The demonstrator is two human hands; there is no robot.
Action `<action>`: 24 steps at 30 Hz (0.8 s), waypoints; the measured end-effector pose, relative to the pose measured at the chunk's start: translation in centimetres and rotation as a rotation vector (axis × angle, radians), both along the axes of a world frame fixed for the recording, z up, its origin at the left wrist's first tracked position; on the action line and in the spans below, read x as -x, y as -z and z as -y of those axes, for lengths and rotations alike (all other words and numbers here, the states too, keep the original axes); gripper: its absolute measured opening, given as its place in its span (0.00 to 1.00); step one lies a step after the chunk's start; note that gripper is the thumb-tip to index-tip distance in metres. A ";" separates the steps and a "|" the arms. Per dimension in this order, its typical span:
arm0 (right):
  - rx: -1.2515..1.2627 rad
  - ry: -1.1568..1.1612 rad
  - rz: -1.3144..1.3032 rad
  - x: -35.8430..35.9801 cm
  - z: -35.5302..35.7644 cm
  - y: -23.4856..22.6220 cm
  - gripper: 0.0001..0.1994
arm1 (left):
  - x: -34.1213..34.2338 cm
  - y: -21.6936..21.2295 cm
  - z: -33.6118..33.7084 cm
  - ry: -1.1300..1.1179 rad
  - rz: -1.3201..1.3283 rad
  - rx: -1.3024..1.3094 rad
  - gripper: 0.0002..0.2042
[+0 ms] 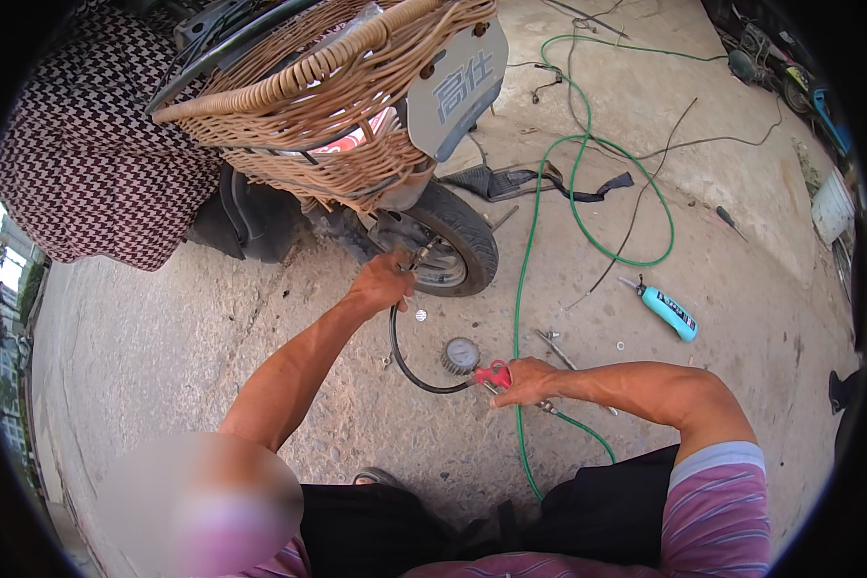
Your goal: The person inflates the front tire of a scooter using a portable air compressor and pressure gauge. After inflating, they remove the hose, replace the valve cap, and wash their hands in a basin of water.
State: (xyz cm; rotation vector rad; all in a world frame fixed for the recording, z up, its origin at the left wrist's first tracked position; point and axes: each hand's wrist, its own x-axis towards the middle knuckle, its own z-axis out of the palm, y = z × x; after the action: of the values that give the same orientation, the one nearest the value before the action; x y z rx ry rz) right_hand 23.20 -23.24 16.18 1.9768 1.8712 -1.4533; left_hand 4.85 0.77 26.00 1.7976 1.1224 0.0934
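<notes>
My left hand (383,285) is closed at the wheel hub, its fingers around the end of a short black hose (404,365). A metal fitting (422,252) shows just past the fingertips, beside the rim of the scooter's front wheel (484,246). The hose curves down to a red tire inflator (494,373), gripped in my right hand (532,379). Its round dial gauge (460,355) faces up; the reading is too small to tell. Behind my right hand a green air hose (588,431) joins the inflator through a metal coupling (547,407).
Above the wheel hangs a wicker basket (299,116), beside a houndstooth cover (96,144). Green hose loops (672,226) lie on the concrete at right. A turquoise bottle (669,311), a metal rod (568,358), a screwdriver (731,223), black strips (511,183) and a white bucket (831,207) are there too.
</notes>
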 end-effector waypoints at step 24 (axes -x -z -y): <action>-0.017 0.026 0.072 -0.8 0.3 0.2 0.30 | 0.2 -0.9 0.5 -0.022 0.005 0.077 0.24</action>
State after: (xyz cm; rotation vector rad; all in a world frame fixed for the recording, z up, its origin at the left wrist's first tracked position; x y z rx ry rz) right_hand 23.98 -23.50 15.93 2.0392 1.8418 -1.3576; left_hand 4.69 0.22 26.87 1.7163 1.1279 0.0669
